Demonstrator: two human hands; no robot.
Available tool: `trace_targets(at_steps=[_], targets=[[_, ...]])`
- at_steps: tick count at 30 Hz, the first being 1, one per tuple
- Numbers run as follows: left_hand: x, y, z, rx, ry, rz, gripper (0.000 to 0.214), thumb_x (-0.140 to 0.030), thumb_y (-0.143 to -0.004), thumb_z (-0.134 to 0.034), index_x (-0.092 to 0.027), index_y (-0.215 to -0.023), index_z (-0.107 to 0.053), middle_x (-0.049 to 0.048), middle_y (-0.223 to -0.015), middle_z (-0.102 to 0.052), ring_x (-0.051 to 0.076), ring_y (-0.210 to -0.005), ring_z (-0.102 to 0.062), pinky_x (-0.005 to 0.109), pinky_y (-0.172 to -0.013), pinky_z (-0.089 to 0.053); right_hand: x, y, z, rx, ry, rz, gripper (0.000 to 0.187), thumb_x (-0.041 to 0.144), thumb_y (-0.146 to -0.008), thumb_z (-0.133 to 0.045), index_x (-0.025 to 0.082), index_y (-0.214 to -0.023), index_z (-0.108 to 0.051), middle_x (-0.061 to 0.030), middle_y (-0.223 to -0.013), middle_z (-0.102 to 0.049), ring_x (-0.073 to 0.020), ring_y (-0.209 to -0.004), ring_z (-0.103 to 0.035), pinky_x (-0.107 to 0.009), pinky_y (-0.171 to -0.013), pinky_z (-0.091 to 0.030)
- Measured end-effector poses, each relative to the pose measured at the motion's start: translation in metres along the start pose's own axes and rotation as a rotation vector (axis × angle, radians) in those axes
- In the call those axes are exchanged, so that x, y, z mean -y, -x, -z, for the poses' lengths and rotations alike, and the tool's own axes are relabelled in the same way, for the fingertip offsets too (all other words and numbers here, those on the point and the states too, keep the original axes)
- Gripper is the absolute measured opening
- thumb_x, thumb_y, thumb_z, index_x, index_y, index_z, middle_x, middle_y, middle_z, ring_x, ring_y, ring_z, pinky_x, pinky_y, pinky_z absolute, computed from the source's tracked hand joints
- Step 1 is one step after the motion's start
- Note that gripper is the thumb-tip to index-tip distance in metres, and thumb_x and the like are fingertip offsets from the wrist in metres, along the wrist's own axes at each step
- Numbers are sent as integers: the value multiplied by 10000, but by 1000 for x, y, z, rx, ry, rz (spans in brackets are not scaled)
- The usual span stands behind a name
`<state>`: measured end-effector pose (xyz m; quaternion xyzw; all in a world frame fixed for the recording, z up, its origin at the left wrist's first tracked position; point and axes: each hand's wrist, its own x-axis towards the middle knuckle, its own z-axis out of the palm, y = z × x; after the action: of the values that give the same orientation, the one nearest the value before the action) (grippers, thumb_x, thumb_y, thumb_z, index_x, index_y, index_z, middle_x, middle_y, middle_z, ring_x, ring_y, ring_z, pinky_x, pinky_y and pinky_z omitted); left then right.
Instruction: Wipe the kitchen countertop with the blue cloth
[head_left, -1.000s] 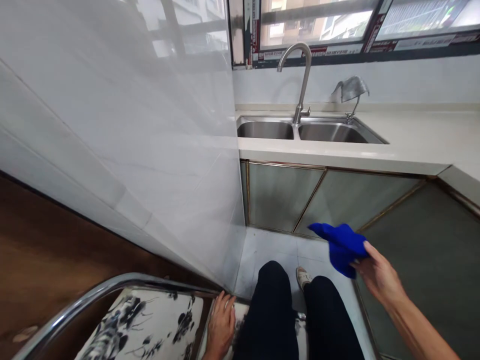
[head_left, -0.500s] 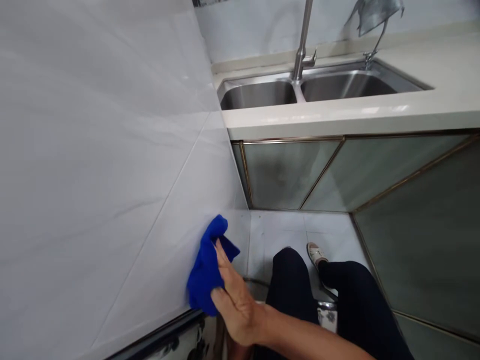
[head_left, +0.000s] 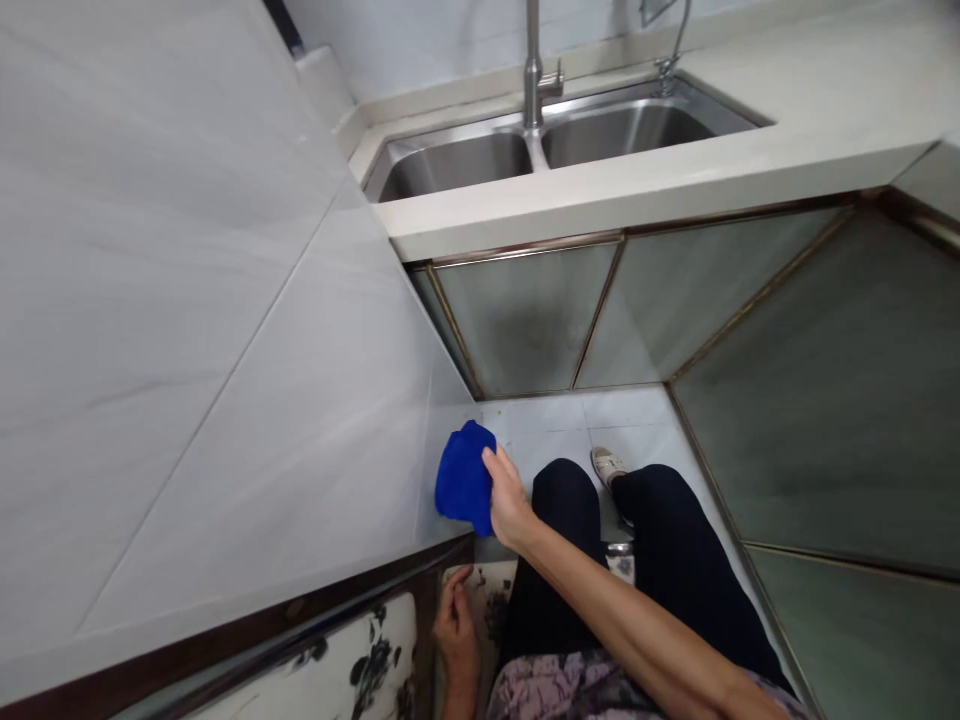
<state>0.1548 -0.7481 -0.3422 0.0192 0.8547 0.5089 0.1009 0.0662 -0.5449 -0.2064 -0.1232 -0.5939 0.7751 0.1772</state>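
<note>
A blue cloth (head_left: 463, 480) is in my right hand (head_left: 511, 497), the thumb on top of it and the fingers partly hidden behind. The cloth is bunched, low against the white tiled wall (head_left: 337, 420), near the corner above the floor. My left hand (head_left: 454, 618) rests lower down, beside the dark frame below the wall tiles. Its fingers are curled in, and I see nothing in them.
A counter holds a double steel sink (head_left: 534, 150) with a faucet (head_left: 533, 85). Below are glass-fronted cabinets (head_left: 532, 320), with more on the right. My dark-trousered legs (head_left: 562, 510) are over the white floor (head_left: 536, 425). A flower-patterned panel (head_left: 360, 665) lies at lower left.
My right hand has shifted with the blue cloth, now gripping it with the thumb on top rather than pressing it flat. My left hand has come clearly into view. The camera view has shifted.
</note>
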Motion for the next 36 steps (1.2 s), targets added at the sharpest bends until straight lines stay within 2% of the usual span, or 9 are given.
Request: trace_targets(at_steps=[3, 8, 11, 14, 18, 21, 24, 27, 36], targets=[[-33, 5, 4, 93, 334, 290, 539, -545, -949, -359, -186, -1234, -641, 160, -1236, -697, 288, -1141, -675, 498, -1030, -521, 5, 17, 23, -168, -223, -151, 537, 558, -993, -412, 230, -1407, -503, -85, -1213, -683, -272, -1148, -629, -471, -1017, -507], [-116, -9, -4, 496, 551, 389, 876, -734, -913, -74, -185, -1394, -558, 188, -1370, -614, 332, -1222, -624, 565, -966, -544, 30, 56, 42, -27, -280, -189, 378, 535, -966, -512, 225, -1138, -641, -34, -979, -707, -223, -920, -659, -377, -909, -531], [-149, -21, -12, 356, 606, 431, 837, -766, -903, -162, -207, -1340, -606, 168, -1313, -656, 349, -1208, -626, 572, -941, -551, 40, 75, 49, 94, -36, -196, 317, 496, -977, -481, 221, -929, -631, 2, -754, -643, -185, -697, -610, -337, -733, -540], [-166, -31, -10, 123, 498, 475, 629, -639, -903, -432, -206, -1326, -600, 145, -1248, -694, 339, -1175, -646, 525, -924, -571, 47, 81, 64, 187, 232, -23, 272, 386, -998, -413, 215, -953, -620, -22, -800, -673, -192, -737, -642, -352, -779, -551], [-194, -55, 21, -123, 78, 54, 622, -586, -917, -485, -185, -1390, -533, 131, -1318, -655, 295, -1175, -643, 472, -957, -564, 49, 80, 108, 96, 414, 315, 254, 270, -972, -443, 206, -1139, -623, -136, -1327, -640, -255, -1250, -582, -456, -1092, -444], [-214, -88, 44, -162, -242, -185, 549, -519, -867, -631, -153, -1275, -624, 137, -1224, -686, 320, -1161, -625, 479, -1018, -507, 42, 85, 151, -143, 490, 313, 252, 234, -969, -441, 226, -1110, -650, -127, -1316, -658, -251, -1237, -606, -475, -1091, -455], [-215, -121, 42, 138, -855, -543, 347, -274, -914, -528, -127, -1199, -660, 156, -1121, -689, 313, -1067, -625, 448, -959, -508, 30, 96, 186, -272, 514, 206, 268, 243, -982, -418, 241, -1078, -668, -94, -1169, -727, -242, -1085, -690, -446, -1006, -527], [-197, -141, 23, 548, -1404, -699, 486, -66, -897, -434, -220, -1324, -605, 143, -1300, -612, 279, -1123, -563, 413, -982, -458, 19, 109, 206, -319, 517, 142, 281, 261, -990, -404, 236, -1078, -669, -80, -1052, -753, -228, -974, -723, -403, -923, -570], [-174, -146, -2, 827, -1615, -656, 544, -261, -763, -669, -241, -1305, -631, 145, -1247, -606, 328, -1123, -500, 412, -921, -414, -8, 124, 245, -357, 530, 5, 249, 277, -940, -432, 227, -998, -669, -57, -913, -761, -211, -846, -747, -338, -814, -573]])
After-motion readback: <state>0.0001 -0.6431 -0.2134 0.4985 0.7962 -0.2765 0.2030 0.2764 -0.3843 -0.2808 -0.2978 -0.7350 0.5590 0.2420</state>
